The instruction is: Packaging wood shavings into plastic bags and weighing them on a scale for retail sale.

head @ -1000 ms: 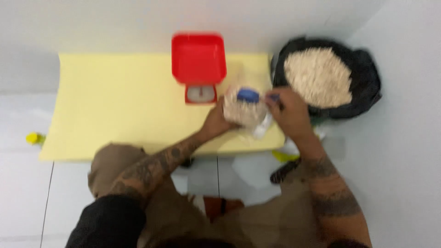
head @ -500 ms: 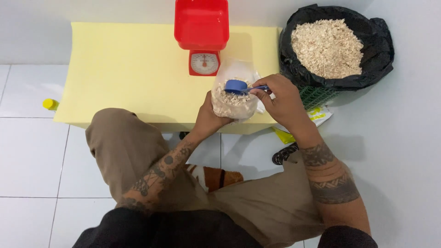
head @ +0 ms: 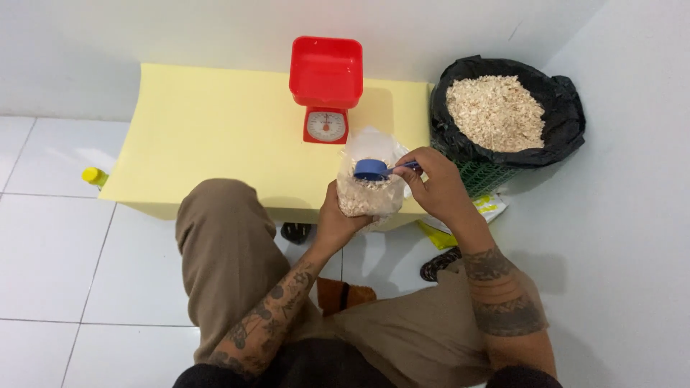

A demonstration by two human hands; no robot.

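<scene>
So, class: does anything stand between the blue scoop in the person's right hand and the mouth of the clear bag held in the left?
Nothing visible does. The blue scoop, held by the right hand, sits right at the open top of the clear plastic bag, which the left hand grips from below. The bag's mouth looks open beneath it.

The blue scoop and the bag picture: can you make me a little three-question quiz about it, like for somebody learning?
1. True or false: the blue scoop is over the mouth of the clear bag.
2. Which hand holds the clear bag from below: A) left hand B) right hand?
3. Fill in: the red scale stands on a ____ sheet.

Key: 1 true. 2 A; the right hand pinches the scoop's handle. 3 yellow. The black sack of pale shavings sits to the right of the sheet.
</scene>
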